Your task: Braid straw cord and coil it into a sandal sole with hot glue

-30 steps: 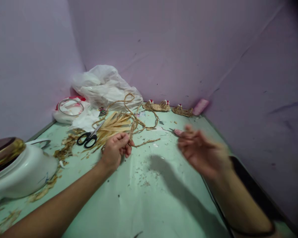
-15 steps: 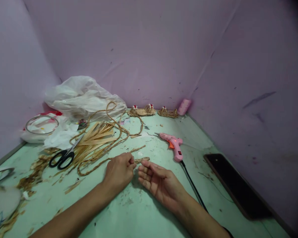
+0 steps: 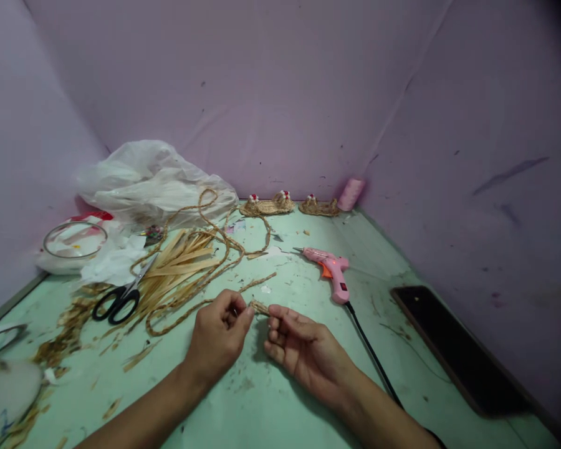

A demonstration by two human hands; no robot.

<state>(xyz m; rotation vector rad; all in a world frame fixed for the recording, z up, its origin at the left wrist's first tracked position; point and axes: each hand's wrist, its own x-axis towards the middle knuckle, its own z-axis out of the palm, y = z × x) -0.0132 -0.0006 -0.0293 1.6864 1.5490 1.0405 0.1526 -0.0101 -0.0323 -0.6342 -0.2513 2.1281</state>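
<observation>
A short, folded-looking piece of braided straw rope (image 3: pixel 260 307) lies between my two hands, just above the green table. My right hand (image 3: pixel 303 355) pinches its right end between thumb and forefinger, the palm turned up and other fingers curled. The fingers of my left hand (image 3: pixel 219 333) are bent around its left end, with the thumb tip against it; their exact grip is partly hidden. Behind my left hand runs a long braided rope (image 3: pixel 168 325), looping over the table. Whether it joins the held piece, I cannot see.
A pink glue gun (image 3: pixel 330 268) with a black cord lies right of centre, and a dark phone (image 3: pixel 458 349) further right. Black-handled scissors (image 3: pixel 121 302) rest beside straw strips (image 3: pixel 182 262). At the back are woven slipper-shaped pieces (image 3: pixel 266 207), a pink thread spool (image 3: pixel 351 194) and a plastic bag (image 3: pixel 154 178).
My right fingers, earlier held straight beside the rope, have closed on its right end. My left hand has loosened from a tight fist and turned, and the rope piece has shifted slightly left.
</observation>
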